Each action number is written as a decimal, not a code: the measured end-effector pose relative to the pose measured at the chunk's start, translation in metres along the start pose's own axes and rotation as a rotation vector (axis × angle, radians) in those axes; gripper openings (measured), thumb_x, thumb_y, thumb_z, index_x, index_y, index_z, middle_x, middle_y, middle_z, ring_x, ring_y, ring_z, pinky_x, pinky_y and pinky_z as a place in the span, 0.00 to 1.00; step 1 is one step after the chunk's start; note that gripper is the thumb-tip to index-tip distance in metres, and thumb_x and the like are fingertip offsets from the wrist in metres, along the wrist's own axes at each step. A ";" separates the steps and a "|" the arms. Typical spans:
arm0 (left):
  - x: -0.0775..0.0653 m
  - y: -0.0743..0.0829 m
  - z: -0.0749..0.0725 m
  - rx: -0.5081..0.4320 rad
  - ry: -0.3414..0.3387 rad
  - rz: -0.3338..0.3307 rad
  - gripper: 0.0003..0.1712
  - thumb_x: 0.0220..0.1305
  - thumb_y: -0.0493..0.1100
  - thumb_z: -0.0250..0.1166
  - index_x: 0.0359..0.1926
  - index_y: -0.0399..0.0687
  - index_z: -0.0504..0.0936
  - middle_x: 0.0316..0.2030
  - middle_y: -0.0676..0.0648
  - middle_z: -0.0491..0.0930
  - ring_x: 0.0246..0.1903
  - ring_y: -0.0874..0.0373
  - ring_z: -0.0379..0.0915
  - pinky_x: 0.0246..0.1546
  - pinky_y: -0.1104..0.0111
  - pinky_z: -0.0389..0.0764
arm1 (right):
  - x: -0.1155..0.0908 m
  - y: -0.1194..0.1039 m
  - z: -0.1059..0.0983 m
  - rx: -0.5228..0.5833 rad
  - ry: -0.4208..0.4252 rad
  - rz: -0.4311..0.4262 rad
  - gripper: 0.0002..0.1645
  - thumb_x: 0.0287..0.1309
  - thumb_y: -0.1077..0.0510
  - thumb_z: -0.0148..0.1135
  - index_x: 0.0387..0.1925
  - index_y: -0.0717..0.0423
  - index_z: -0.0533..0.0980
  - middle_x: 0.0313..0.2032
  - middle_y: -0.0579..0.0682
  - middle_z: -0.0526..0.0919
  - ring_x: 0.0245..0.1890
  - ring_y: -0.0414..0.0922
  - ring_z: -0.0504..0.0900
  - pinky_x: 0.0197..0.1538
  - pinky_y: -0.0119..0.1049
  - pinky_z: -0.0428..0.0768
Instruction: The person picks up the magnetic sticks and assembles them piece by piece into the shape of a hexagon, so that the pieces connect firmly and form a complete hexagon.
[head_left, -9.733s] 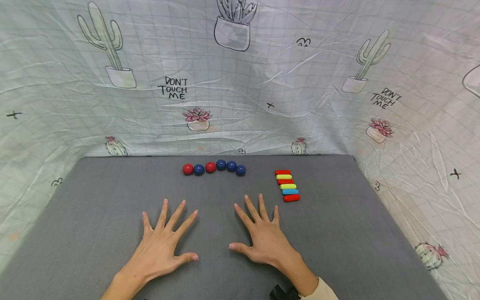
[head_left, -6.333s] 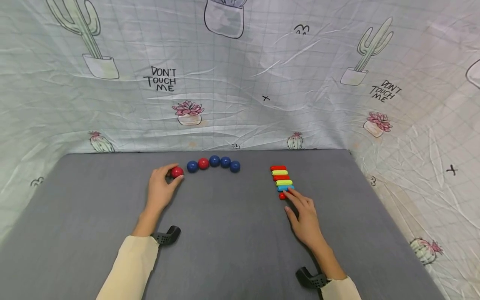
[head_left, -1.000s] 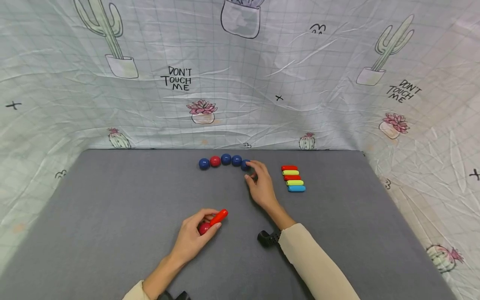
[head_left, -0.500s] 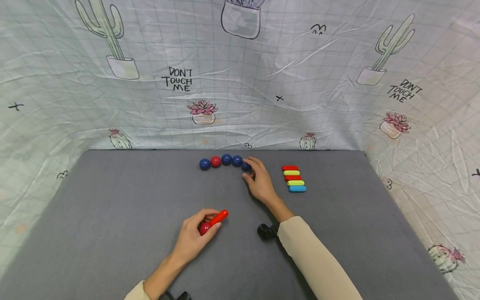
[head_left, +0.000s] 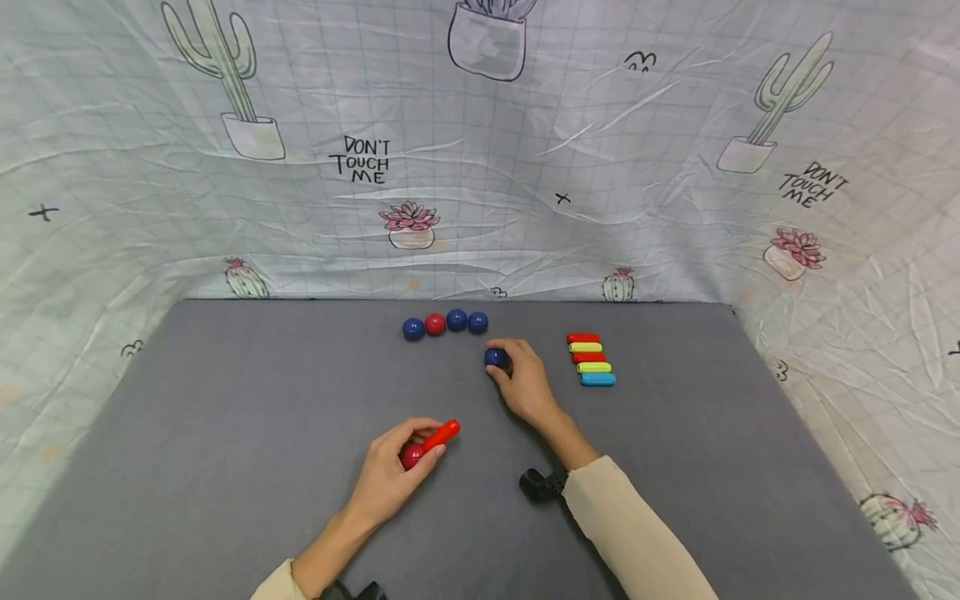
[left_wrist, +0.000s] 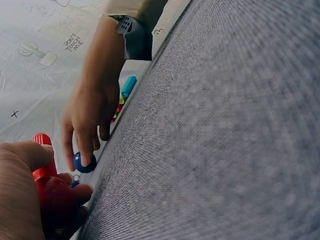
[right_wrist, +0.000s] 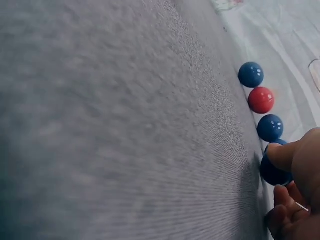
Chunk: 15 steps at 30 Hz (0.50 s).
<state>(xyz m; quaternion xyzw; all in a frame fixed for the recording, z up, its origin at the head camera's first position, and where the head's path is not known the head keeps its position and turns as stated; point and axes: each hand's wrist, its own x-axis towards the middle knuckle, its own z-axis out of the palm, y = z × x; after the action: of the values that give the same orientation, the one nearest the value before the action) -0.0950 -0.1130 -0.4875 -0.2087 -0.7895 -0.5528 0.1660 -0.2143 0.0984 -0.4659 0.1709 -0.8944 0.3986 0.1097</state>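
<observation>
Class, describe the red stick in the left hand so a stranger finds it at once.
On the grey table, find the left hand, lower in the head view. It holds a round red ball and, beside it, the long red stick, the only stick outside the column of five.

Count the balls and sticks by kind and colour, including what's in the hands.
Blue balls: 4, one in the right hand
Red balls: 2, one in the left hand
Red sticks: 3, one in the left hand
Yellow sticks: 2
Blue stick: 1
Total: 12
</observation>
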 end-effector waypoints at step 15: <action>0.010 0.040 -0.007 0.042 0.004 0.025 0.17 0.49 0.25 0.71 0.42 0.36 0.80 0.32 0.44 0.81 0.28 0.55 0.76 0.28 0.66 0.77 | -0.042 -0.007 -0.021 0.263 -0.047 0.075 0.22 0.58 0.56 0.66 0.54 0.50 0.76 0.41 0.45 0.76 0.32 0.43 0.75 0.31 0.33 0.74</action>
<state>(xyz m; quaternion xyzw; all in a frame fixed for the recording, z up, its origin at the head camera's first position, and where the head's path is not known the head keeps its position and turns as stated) -0.0825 -0.1063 -0.4480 -0.2138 -0.7980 -0.5343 0.1789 -0.1723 0.1194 -0.4611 0.1594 -0.8424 0.5122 0.0504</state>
